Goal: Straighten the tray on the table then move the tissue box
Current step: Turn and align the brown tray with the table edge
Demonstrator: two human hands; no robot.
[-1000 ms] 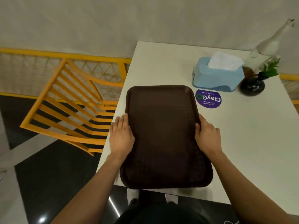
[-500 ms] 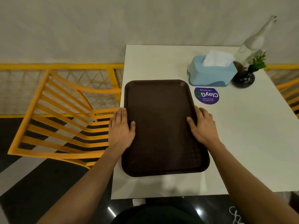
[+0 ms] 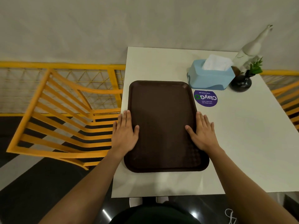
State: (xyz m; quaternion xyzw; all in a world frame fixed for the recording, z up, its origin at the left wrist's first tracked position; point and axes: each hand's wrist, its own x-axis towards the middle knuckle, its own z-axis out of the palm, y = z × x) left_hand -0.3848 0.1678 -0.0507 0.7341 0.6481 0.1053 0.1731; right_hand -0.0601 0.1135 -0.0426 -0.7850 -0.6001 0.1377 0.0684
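Observation:
A dark brown tray lies lengthwise on the white table, near the table's left side, its edges about parallel to the table's. My left hand lies flat over the tray's left rim, thumb on the tray's surface. My right hand lies the same way over the right rim. A light blue tissue box with a white tissue sticking out stands just past the tray's far right corner, a small gap apart from it.
A round purple sticker lies flat to the right of the tray. A dark vase with a green sprig and a white figurine stand right of the tissue box. Yellow slatted chairs stand at left and far right.
The tray has slid away from me fully onto the table and turned square with its edges. Both hands stayed on its sides, now lying flatter.

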